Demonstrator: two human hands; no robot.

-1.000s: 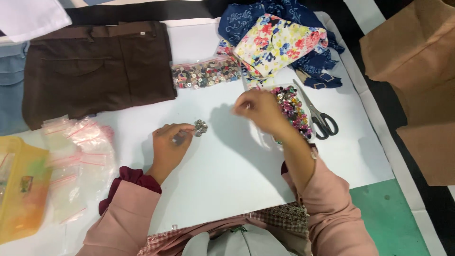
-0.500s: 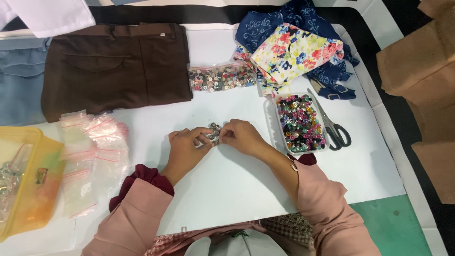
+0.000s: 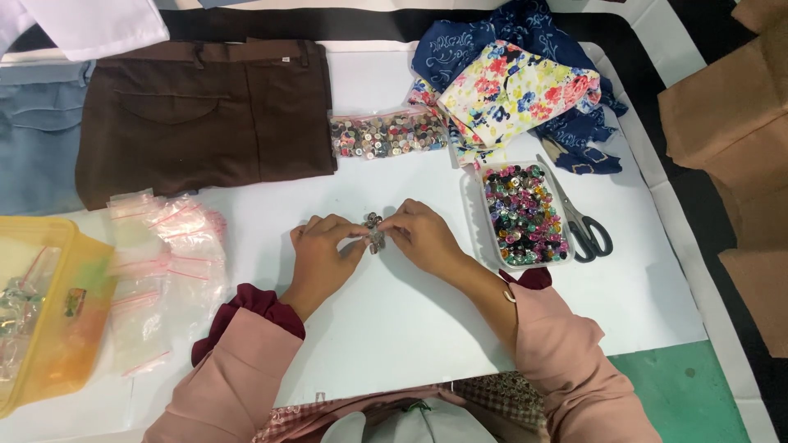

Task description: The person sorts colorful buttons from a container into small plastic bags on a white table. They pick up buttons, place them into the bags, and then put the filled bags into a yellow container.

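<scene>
My left hand (image 3: 320, 250) and my right hand (image 3: 423, 238) meet over the middle of the white table (image 3: 394, 328). Together they pinch a small bunch of buttons (image 3: 374, 231) between their fingertips. A clear tray of mixed coloured buttons (image 3: 524, 213) sits just right of my right hand. A clear bag of buttons (image 3: 387, 135) lies farther back, above the hands.
Scissors (image 3: 583, 221) lie right of the tray. Folded brown trousers (image 3: 205, 115) and blue denim (image 3: 37, 139) lie at back left, floral and blue fabrics (image 3: 517, 86) at back right. Small zip bags (image 3: 160, 271) and a yellow box (image 3: 45, 312) sit left. Brown paper bags (image 3: 735, 139) stand right.
My right hand came back from the button tray to the table's middle and joined my left hand on the small bunch of buttons.
</scene>
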